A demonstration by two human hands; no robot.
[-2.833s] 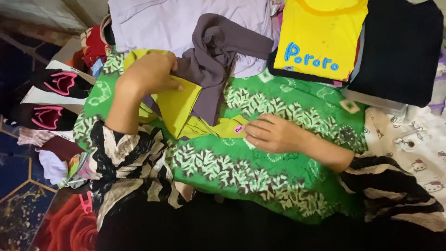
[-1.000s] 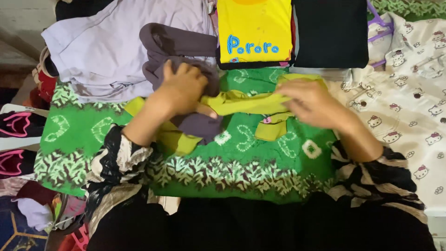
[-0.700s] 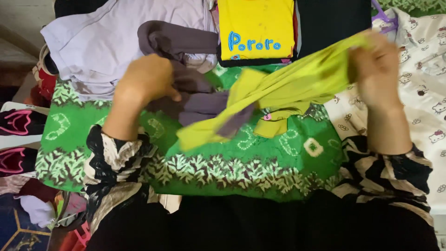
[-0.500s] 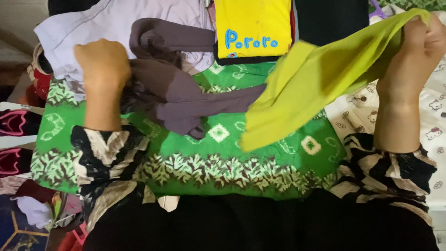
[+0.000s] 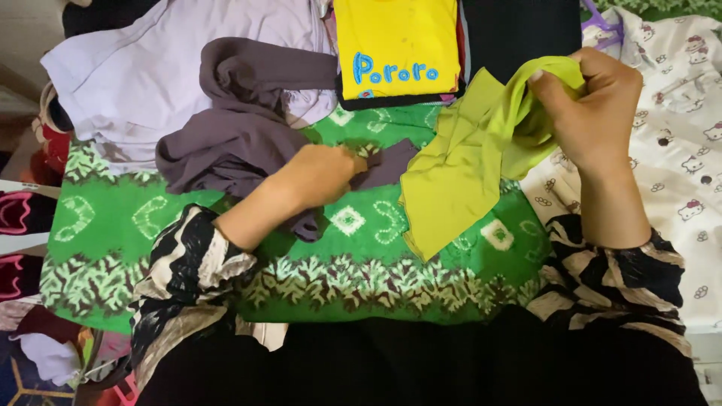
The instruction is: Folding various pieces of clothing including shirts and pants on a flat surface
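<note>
My right hand [image 5: 594, 113] grips the top of a lime-green garment [image 5: 466, 169] and holds it up at the right, so its loose end hangs down onto the green patterned cloth [image 5: 150, 218]. My left hand [image 5: 323, 173] rests low at the centre on a dark grey-purple garment [image 5: 233, 143], fingers closed over its trailing end. That grey-purple garment lies crumpled across the cloth and onto the lavender clothing [image 5: 173, 60] at the back left.
A folded yellow shirt [image 5: 395, 45] with blue letters and a folded black garment [image 5: 519, 37] lie at the back. White fabric with small cartoon prints [image 5: 677, 150] covers the right. Dark items with pink trim [image 5: 15, 218] sit at the left edge.
My right hand pulled the lime-green garment free of the grey-purple one, raised it right, then lowered it slightly. My left hand moved from the lavender pile to the centre, onto the grey-purple garment's end.
</note>
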